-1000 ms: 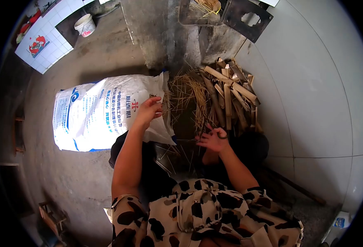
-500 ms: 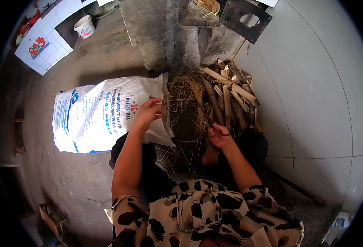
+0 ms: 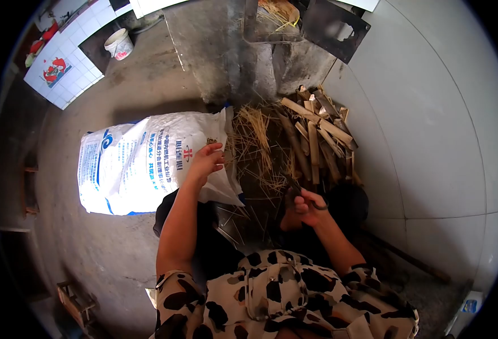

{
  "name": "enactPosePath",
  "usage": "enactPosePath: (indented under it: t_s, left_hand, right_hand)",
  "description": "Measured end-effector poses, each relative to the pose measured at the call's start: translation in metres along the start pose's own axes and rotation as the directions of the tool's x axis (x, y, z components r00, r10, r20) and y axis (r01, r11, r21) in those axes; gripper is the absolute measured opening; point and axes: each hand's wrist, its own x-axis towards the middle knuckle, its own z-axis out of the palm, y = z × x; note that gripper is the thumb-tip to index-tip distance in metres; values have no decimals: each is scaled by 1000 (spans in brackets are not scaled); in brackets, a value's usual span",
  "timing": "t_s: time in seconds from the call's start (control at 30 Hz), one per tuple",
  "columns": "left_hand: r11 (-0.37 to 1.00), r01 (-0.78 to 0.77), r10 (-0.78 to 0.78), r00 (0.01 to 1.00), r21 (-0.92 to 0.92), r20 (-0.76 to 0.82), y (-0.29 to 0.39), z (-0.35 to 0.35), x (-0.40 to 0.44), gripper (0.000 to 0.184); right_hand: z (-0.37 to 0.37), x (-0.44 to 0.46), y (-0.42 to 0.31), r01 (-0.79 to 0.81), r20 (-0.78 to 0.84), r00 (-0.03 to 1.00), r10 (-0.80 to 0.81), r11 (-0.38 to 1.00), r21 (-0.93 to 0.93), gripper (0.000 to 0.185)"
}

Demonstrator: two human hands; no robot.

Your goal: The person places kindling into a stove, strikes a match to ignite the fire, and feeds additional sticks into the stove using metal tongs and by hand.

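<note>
My left hand (image 3: 205,163) is over the mouth end of a white woven sack (image 3: 139,161) printed in blue and red, its fingers loosely bent and apart. Nothing shows between them. My right hand (image 3: 311,207) is closed round the looped handle of a dark metal tool (image 3: 294,183). The tool's far end points down at the floor beside the firewood; whether it is tongs or scissors is unclear. Loose dry straw (image 3: 256,133) lies between the sack and a pile of split firewood (image 3: 317,135).
A sooty stove wall (image 3: 209,51) with an opening and a dark metal door (image 3: 336,31) stands ahead. Tiled wall (image 3: 429,124) rises on the right, with a dark rod (image 3: 410,257) below it. A white bucket (image 3: 119,44) and a small wooden stool (image 3: 75,302) are on the left.
My right hand has drawn back toward my body and slightly right with the tool. The straw clump beside the firewood now lies further left, nearer the sack. My left hand has barely moved.
</note>
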Motion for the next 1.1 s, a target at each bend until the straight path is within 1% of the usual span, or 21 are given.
enactPosePath:
  t_s: [0.2, 0.3, 0.4, 0.5, 0.6, 0.7, 0.73, 0.8, 0.9, 1.0, 1.1]
  left_hand:
    - [1000, 7, -7, 1000, 13, -16, -1, 0, 4, 37]
    - [1000, 13, -13, 1000, 13, -2, -6, 5, 2, 38]
    - [1000, 14, -13, 1000, 25, -9, -2, 5, 5, 40]
    - [1000, 20, -20, 1000, 24, -1, -3, 7, 6, 39]
    - [1000, 21, -21, 1000, 12, 7, -5, 9, 10, 37]
    - [1000, 20, -20, 1000, 15, -2, -3, 11, 9, 37]
    - [1000, 18, -18, 1000, 24, -1, -5, 11, 10, 37]
    - [999, 19, -20, 1000, 49, 8, -7, 15, 13, 38]
    - [997, 36, -36, 999, 64, 4, -12, 14, 11, 39]
    - [998, 38, -39, 999, 54, 9, -14, 13, 15, 38]
    - [997, 44, -44, 999, 67, 2, -15, 11, 17, 39]
  right_hand:
    - [16, -6, -4, 44, -82, 995, -53, 994, -100, 22]
    - [9, 2, -4, -3, -120, 993, -20, 981, -192, 7]
    - [0, 6, -12, -46, -152, 988, 4, 961, -273, 17]
    - [50, -19, -6, -55, -243, 968, -71, 879, -474, 30]
    - [56, -32, -8, -133, -265, 963, -45, 776, -617, 52]
    - [73, -53, -7, -81, -194, 980, -42, 808, -584, 65]
    - [70, -52, -6, -136, -231, 972, -44, 698, -703, 68]
    - [63, -53, -6, -242, -302, 950, -76, 432, -869, 73]
    - [69, -57, -13, -202, -265, 963, -48, 525, -827, 76]
    - [74, -69, -11, -174, -241, 967, -79, 484, -858, 80]
    - [89, -87, -13, -99, -194, 973, -123, 537, -838, 81]
